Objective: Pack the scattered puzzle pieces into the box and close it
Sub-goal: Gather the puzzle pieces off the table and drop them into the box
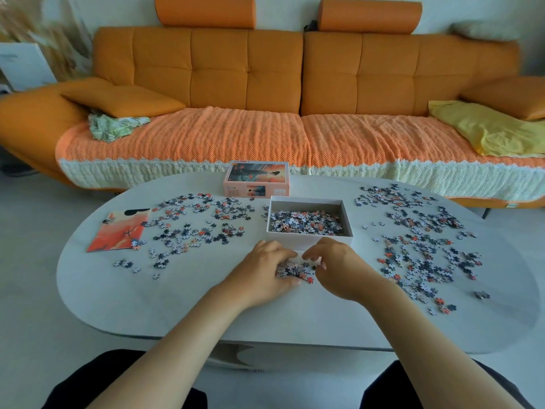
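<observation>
The open white box [309, 240] sits mid-table, partly filled with puzzle pieces. Just in front of it lies a small heap of pieces [296, 270]. My left hand [262, 270] and my right hand [336, 267] cup this heap from both sides, fingers curled round it on the tabletop. Loose pieces are scattered at the left [191, 225] and at the right [421, 246] of the box. The box lid [256, 178] with its picture stands behind the box.
A reference picture sheet [118, 231] lies at the table's left. The oval white table [177, 305] has an orange sofa [265, 84] behind it. My knees show below the near edge.
</observation>
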`<state>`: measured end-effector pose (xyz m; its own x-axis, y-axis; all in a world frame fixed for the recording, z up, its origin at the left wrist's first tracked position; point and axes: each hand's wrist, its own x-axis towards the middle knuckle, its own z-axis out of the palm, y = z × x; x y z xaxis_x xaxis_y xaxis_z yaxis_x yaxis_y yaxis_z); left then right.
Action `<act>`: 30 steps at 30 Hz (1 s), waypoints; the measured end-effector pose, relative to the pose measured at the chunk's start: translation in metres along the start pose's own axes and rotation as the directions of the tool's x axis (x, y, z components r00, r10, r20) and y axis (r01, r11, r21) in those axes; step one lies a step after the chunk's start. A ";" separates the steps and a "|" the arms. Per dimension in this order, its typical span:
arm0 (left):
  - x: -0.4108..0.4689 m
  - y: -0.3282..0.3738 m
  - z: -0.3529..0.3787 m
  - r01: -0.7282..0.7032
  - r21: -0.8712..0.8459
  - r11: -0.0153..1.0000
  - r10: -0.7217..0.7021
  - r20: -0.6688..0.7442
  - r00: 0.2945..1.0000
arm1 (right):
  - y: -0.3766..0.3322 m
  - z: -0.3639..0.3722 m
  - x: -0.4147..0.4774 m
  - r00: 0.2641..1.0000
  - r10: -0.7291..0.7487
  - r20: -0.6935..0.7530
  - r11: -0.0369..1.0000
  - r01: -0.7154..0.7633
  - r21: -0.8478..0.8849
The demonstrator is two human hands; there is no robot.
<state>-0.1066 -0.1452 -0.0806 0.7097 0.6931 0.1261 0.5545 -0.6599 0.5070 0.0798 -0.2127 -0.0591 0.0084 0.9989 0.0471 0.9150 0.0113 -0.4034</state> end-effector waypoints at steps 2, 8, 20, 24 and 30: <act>-0.001 -0.004 -0.010 0.025 0.016 1.000 -0.026 0.053 0.998 | 0.001 -0.001 -0.002 0.998 0.026 0.061 1.000 -0.025 -0.018; -0.007 -0.022 -0.033 0.122 0.079 0.989 -0.139 0.285 0.948 | -0.004 0.000 0.000 0.990 0.085 0.111 0.996 -0.083 -0.027; 0.002 -0.014 -0.027 0.128 -0.010 0.992 -0.122 0.234 0.964 | -0.015 -0.005 0.006 0.973 0.111 0.202 0.993 -0.116 0.013; 0.005 -0.006 -0.021 0.073 0.106 0.992 -0.096 0.235 0.967 | -0.021 0.000 0.010 0.970 0.124 0.207 0.992 -0.113 -0.064; 0.008 0.000 -0.020 0.074 0.015 0.997 -0.076 0.171 0.982 | -0.031 0.002 0.015 0.981 0.133 0.142 0.990 -0.140 0.034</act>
<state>-0.1091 -0.1341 -0.0627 0.7296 0.6812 -0.0601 0.6119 -0.6110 0.5022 0.0512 -0.1982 -0.0476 0.0733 0.9879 -0.1370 0.8905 -0.1266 -0.4370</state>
